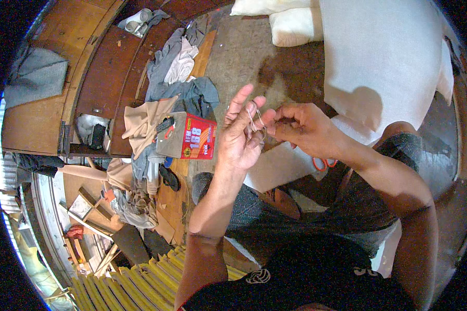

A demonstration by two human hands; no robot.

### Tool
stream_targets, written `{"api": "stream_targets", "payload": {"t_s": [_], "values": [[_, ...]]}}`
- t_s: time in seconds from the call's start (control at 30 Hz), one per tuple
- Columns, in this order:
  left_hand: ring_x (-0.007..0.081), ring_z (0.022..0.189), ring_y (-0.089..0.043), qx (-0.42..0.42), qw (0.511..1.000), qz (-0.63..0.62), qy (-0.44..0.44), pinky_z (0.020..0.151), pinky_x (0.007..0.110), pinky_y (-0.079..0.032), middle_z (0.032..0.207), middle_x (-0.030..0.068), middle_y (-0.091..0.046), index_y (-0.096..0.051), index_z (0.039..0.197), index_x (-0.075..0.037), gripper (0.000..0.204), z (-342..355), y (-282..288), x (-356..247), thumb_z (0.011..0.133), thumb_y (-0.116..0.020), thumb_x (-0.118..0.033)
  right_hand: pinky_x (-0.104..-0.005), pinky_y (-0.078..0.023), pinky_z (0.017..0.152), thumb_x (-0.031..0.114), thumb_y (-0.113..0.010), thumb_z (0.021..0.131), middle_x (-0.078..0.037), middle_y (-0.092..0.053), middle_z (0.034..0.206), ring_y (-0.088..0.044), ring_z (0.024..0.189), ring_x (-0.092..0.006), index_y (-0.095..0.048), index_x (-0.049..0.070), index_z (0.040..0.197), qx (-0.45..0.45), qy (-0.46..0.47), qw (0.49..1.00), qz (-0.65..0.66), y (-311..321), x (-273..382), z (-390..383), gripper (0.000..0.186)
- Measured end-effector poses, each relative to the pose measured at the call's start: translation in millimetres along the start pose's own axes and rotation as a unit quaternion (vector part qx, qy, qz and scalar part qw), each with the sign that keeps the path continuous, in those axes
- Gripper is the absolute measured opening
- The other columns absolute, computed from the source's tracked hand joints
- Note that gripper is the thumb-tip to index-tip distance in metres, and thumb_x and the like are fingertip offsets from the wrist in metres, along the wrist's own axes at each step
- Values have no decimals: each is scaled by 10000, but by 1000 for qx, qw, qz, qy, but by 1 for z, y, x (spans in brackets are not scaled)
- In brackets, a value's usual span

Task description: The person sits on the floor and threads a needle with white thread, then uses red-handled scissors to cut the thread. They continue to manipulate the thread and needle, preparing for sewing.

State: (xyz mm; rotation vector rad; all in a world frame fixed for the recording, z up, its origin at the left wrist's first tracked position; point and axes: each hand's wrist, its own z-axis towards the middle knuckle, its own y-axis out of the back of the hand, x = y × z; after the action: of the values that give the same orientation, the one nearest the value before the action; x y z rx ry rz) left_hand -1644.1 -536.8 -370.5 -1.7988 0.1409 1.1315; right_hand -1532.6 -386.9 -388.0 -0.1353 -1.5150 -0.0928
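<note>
My left hand point(242, 129) is raised palm up in the middle of the view, with thin pale thread point(252, 115) looped round its fingers; the index finger sticks up. Just right of it my right hand point(301, 127) has its fingertips pinched at the thread, close to the left fingers. Below my right hand lie orange-handled scissors point(319, 164), partly hidden by my forearm, near a light strip of material point(270, 168). A large white padded sheet point(379, 57) is spread beyond my right hand.
White cushions point(290, 28) lie at the top. To the left are a red-labelled tin point(194, 137), heaped cloth point(168, 93), a black sandal point(169, 178), a wooden cabinet point(96, 78) and wood scraps point(88, 223). A yellow slatted piece point(119, 285) is at lower left.
</note>
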Motion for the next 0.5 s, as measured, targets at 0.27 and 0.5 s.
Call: {"api": "stream_targets", "payload": {"t_s": [0.27,0.5], "values": [[186,887,-719,3,1000,24,-18,434,167,-450,1092,66,-689,-492,1366,-127,427,3,-2,1,956,-606,-105,-280,-498,580,202,-688,911,-37,-669,790,-614,667,-107,-663,18,1002,1,-23,999,24,0,-1,1,206],[192,898,-709,18,996,44,-71,557,215,-533,1016,67,-694,-507,1348,-107,425,8,10,-17,939,-622,-94,-277,-502,571,142,-635,949,-51,-647,787,-593,655,-93,-634,-4,1059,12,21,993,-112,13,14,-1,184]]}}
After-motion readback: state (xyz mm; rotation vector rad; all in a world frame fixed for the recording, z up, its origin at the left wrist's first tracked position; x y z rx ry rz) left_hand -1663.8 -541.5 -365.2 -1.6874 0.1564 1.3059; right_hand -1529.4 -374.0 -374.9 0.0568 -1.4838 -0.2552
